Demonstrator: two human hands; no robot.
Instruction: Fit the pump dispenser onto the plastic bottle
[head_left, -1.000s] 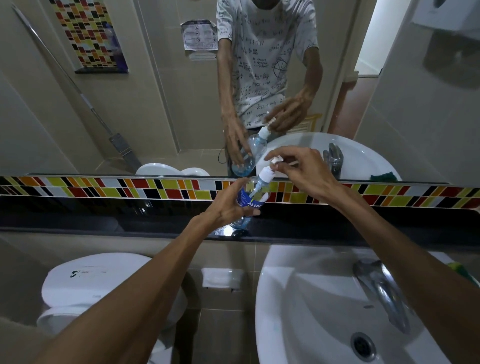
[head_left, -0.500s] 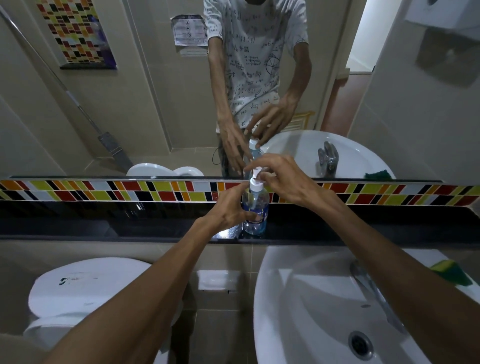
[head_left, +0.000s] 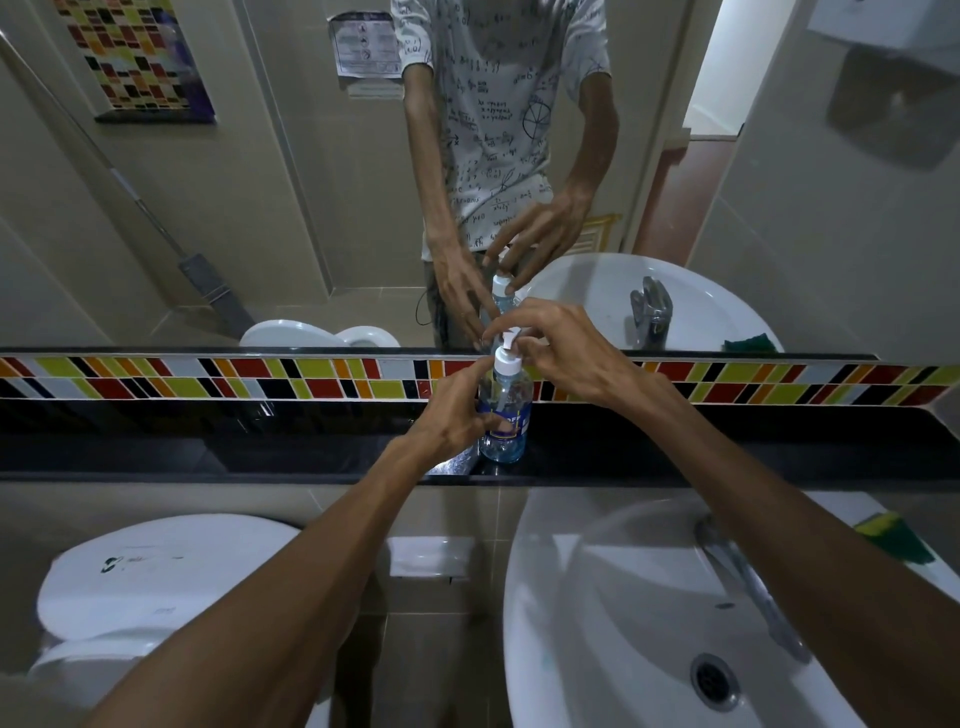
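On the black ledge (head_left: 208, 447) below the mirror (head_left: 260, 182) stands the plastic bottle (head_left: 506, 410), upright, its long axis vertical and its base on the ledge just beside the strip of coloured tiles (head_left: 260, 379). To the left and lower sits a white toilet (head_left: 156, 582); to the right and lower, the white sink (head_left: 597, 597) with its metal tap (head_left: 748, 577) and a green sponge (head_left: 893, 535) at the far rim. Nothing lies between the hands and the bottle. The left hand (head_left: 452, 415) is wrapped around the bottle's labelled body. The pump dispenser (head_left: 506, 353) sits on the neck, its white collar down on the bottle and its nozzle at the top, and the right hand (head_left: 561, 353) pinches that top with its fingertips (head_left: 498, 332).
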